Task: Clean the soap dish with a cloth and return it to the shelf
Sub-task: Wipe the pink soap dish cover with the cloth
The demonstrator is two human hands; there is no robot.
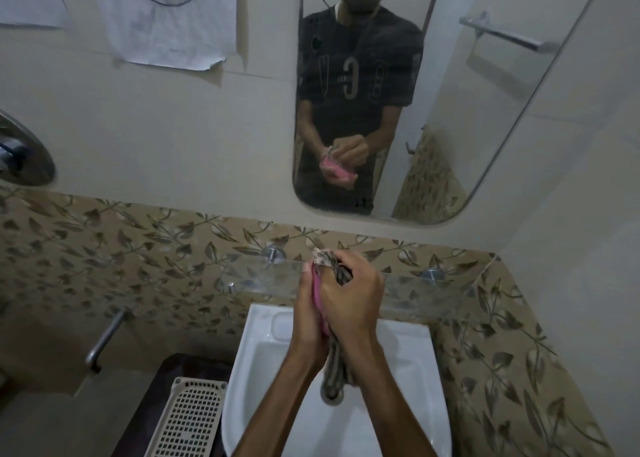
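The left hand (306, 313) cups the pink soap dish (317, 299) on edge over the sink (408, 349), so drips likely fall in. The right hand (353, 301), fingers curled, presses the patterned cloth (334, 264) against it, just before the glass shelf (415, 288).
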